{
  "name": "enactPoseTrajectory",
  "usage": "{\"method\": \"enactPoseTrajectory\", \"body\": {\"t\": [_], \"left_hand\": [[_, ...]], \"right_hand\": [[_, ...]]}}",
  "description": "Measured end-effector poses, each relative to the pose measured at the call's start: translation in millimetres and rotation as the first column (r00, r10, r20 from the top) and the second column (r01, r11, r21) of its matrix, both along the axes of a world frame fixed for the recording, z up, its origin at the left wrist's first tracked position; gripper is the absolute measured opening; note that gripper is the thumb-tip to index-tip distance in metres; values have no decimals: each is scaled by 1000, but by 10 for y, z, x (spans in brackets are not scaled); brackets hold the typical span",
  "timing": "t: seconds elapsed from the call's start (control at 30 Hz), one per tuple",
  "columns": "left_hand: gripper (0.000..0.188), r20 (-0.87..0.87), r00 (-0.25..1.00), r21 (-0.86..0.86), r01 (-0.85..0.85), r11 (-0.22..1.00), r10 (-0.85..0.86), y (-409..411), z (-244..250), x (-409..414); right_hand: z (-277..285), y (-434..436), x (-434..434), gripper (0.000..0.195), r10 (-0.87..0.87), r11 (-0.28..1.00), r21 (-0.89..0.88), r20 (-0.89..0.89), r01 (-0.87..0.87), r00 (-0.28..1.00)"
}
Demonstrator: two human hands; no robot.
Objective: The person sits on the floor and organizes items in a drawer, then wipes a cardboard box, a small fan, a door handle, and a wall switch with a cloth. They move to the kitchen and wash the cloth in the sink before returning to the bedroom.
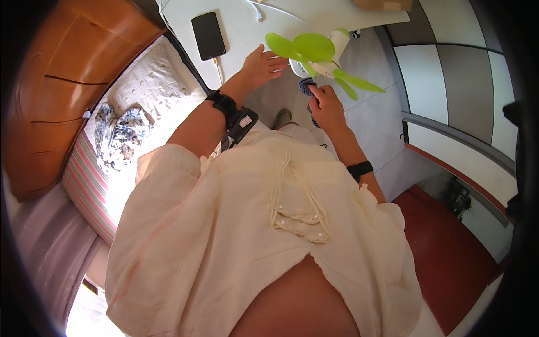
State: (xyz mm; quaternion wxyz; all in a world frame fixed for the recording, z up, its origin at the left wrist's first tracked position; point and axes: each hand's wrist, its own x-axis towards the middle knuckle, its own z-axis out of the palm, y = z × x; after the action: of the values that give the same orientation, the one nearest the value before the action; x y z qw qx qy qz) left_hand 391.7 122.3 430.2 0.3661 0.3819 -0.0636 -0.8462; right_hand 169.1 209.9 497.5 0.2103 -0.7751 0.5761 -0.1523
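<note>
A small fan with green blades [313, 47] and a white body stands before me at the table's edge. My left hand [263, 66] is beside it, fingers spread, palm partly turned up, with nothing in it; the fingertips are close to a blade. My right hand [327, 105] grips a dark blue striped cloth [306, 86] just below the fan's hub, part of the cloth hanging under the hand. Whether the cloth touches the fan I cannot tell. Both wrists wear black straps, the left one with a small black device [244, 123].
On the white table [244, 31] lie a black smartphone [209, 36] with a cable and another white cable [259, 16]. A bed with a pillow [147, 80] and patterned fabric [124, 135] is at left. A panelled cabinet [463, 88] stands at right, near a dark red surface [446, 257].
</note>
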Motion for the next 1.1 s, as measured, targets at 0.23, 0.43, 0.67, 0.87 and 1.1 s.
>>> {"method": "enactPoseTrajectory", "body": {"t": [0.23, 0.43, 0.67, 0.87, 1.1], "left_hand": [[42, 109, 988, -16, -105, 994, 106, 58, -343, -766], [44, 24, 993, 75, -116, 990, 115, 295, -248, -761], [29, 557, 771, -102, -305, 947, 308, 864, -178, 43], [33, 898, -110, -433, -53, 900, 426, 607, 18, 895], [106, 918, -393, -2, 141, 990, 58, -234, 20, 907]], "right_hand": [[422, -30, -36, 34, 253, 957, -128, -68, -260, 965], [345, -178, 98, 35, 264, 963, -52, -33, -266, 964], [-214, -384, 736, 31, 315, 937, 78, 227, -339, 922], [-714, -655, 1517, 60, 74, 992, -117, 221, -49, 972], [-848, -800, 1718, 67, 238, 942, -236, -37, -240, 971]]}}
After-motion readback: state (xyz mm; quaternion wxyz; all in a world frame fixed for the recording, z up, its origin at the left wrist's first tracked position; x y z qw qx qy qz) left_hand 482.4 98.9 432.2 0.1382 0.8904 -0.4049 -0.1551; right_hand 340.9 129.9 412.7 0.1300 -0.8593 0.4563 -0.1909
